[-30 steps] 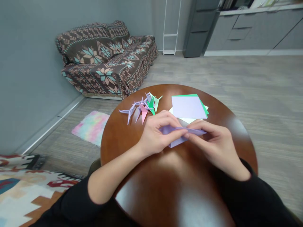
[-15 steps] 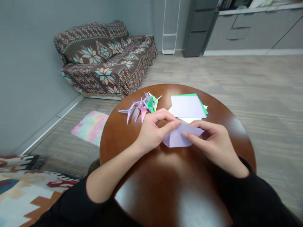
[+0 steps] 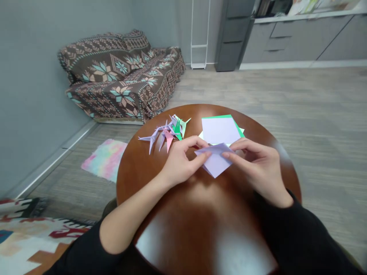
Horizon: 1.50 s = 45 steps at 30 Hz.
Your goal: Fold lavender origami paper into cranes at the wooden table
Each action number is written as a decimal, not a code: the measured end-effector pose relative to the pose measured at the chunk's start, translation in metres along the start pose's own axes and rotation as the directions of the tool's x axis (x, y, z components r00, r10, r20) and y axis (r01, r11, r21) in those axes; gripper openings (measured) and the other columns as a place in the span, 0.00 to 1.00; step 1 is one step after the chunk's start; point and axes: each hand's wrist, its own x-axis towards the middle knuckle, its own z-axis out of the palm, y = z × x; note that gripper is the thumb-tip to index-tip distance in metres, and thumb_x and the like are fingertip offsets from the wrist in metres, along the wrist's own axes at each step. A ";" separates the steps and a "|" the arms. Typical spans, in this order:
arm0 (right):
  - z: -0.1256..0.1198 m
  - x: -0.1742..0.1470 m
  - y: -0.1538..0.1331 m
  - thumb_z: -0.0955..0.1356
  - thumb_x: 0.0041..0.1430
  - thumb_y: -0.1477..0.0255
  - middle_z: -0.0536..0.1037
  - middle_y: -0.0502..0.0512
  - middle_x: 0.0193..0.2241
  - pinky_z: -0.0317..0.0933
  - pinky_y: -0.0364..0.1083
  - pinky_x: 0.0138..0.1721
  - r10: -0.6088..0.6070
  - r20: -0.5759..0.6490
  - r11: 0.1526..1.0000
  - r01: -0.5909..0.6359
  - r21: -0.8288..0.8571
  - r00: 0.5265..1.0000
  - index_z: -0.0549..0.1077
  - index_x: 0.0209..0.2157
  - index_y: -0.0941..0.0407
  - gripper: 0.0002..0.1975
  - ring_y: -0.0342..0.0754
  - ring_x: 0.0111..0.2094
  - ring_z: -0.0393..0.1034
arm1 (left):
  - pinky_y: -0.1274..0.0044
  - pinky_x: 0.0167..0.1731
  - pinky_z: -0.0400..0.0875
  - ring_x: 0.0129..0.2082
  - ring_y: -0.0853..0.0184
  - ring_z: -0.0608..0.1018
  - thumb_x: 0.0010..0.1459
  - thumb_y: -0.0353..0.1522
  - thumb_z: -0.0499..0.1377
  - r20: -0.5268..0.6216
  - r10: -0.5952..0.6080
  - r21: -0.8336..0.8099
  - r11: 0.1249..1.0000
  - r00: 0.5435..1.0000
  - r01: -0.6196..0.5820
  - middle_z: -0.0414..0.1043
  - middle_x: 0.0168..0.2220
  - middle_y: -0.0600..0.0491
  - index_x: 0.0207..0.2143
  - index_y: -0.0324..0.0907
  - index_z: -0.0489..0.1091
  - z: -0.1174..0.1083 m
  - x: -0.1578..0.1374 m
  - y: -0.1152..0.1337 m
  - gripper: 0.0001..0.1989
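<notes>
A lavender sheet of origami paper [image 3: 217, 163], folded into a diamond-like shape with one corner pointing toward me, is held above the round table. My left hand [image 3: 185, 158] pinches its left side, thumb on the near face and fingers behind. On the other side, my right hand [image 3: 258, 162] grips the right edge between thumb and fingers. Just beyond the hands lies a stack of square paper [image 3: 220, 129], lavender on top with green and pale sheets under it. Left of the stack sit several folded paper cranes [image 3: 168, 137] in lavender, pink, green and pale green.
The brown round table [image 3: 197, 221] has a glossy top. A patterned covered sofa [image 3: 120, 76] stands behind to the left, with a pastel fluffy mat [image 3: 104, 159] on the floor. Grey cabinets [image 3: 298, 42] line the back right.
The folded paper has gone from a wide, flatter shape to a diamond with its point toward me. Both hands have shifted their grips on it. The view has moved slightly.
</notes>
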 end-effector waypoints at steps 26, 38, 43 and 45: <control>-0.004 0.005 -0.004 0.74 0.58 0.79 0.74 0.53 0.35 0.60 0.52 0.43 -0.213 0.137 0.927 0.244 -0.284 0.967 0.76 0.31 0.55 0.06 0.51 0.39 0.71 | 0.75 0.35 0.72 0.32 0.68 0.77 0.59 0.26 0.67 0.028 0.387 0.180 0.905 0.922 -0.385 0.78 0.29 0.52 0.35 0.43 0.81 0.001 0.005 -0.009 0.05; -0.008 0.007 -0.006 0.72 0.58 0.80 0.78 0.54 0.38 0.65 0.52 0.46 -0.257 0.136 0.960 0.269 -0.078 0.957 0.73 0.33 0.53 0.08 0.51 0.42 0.74 | 0.73 0.33 0.73 0.30 0.67 0.76 0.58 0.27 0.67 0.067 0.358 0.183 0.913 0.931 -0.364 0.77 0.27 0.51 0.30 0.41 0.78 0.002 0.006 -0.004 0.03; -0.008 0.007 -0.007 0.70 0.60 0.80 0.81 0.53 0.38 0.59 0.56 0.50 -0.375 0.176 0.854 0.413 -0.318 0.910 0.72 0.35 0.51 0.08 0.52 0.41 0.76 | 0.73 0.34 0.74 0.29 0.67 0.76 0.60 0.30 0.66 0.075 0.394 0.242 0.884 0.916 -0.400 0.77 0.26 0.52 0.31 0.42 0.79 0.000 0.006 -0.005 0.04; -0.009 0.007 -0.006 0.69 0.61 0.80 0.81 0.53 0.38 0.57 0.57 0.52 -0.401 0.205 0.809 0.450 -0.379 0.893 0.71 0.35 0.51 0.08 0.51 0.42 0.76 | 0.74 0.34 0.74 0.30 0.67 0.78 0.60 0.29 0.65 0.083 0.390 0.250 0.882 0.917 -0.398 0.79 0.28 0.51 0.33 0.43 0.80 -0.001 0.006 -0.004 0.03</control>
